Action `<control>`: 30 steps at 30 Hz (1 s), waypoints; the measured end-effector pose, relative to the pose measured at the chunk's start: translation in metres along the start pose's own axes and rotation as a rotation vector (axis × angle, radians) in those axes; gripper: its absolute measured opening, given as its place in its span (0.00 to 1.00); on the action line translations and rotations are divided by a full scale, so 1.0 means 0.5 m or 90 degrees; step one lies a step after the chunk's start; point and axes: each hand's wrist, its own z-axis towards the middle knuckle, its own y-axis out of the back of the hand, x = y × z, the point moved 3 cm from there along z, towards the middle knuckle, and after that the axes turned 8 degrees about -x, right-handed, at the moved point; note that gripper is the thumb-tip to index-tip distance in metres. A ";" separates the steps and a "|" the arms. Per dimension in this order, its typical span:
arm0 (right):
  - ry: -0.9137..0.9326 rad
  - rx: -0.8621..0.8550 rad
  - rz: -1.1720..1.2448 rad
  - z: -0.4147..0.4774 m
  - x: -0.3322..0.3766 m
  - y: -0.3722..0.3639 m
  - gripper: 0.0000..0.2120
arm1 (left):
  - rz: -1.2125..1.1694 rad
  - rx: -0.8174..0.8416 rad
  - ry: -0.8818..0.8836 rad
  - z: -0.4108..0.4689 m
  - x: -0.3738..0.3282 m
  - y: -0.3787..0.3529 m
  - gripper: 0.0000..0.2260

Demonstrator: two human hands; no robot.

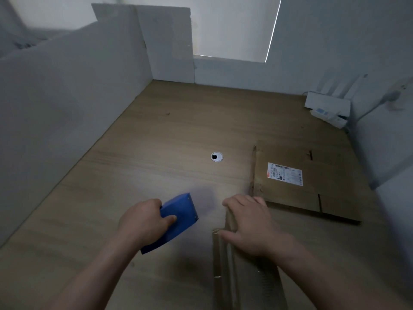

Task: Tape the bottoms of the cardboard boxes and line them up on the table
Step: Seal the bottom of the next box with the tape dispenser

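Note:
My left hand [143, 222] grips a blue tape dispenser [178, 218] just above the wooden table [145, 153], thumb on its top face. My right hand [252, 224] rests with spread fingers on a cardboard box [248, 278] at the near edge, thumb hooked over its left rim. A flattened cardboard box [312, 198] with a white shipping label [285, 174] lies on the table just beyond the right hand.
White partition boards [73, 104] wall in the table's left side and back. A round cable grommet [216, 156] sits mid-table. White devices with cables [327, 108] occupy the far right corner by the wall.

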 end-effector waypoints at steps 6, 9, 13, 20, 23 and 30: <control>-0.020 0.039 -0.041 0.008 0.005 0.000 0.31 | -0.030 -0.021 0.013 -0.013 0.017 0.012 0.13; -0.010 0.045 -0.075 0.006 0.008 -0.007 0.24 | -0.039 -0.024 0.015 -0.016 0.020 0.021 0.13; -0.011 0.057 -0.130 0.001 0.011 -0.013 0.18 | -0.050 -0.029 0.013 -0.020 0.015 0.033 0.13; -0.055 0.068 -0.026 0.002 0.010 -0.001 0.33 | -0.069 -0.026 0.007 -0.033 0.004 0.057 0.13; -0.193 -0.131 0.084 -0.025 0.002 0.022 0.40 | -0.096 -0.029 0.011 -0.033 -0.001 0.068 0.12; -0.399 -0.078 0.108 -0.039 -0.012 -0.003 0.25 | -0.116 -0.018 0.013 -0.035 -0.026 0.076 0.12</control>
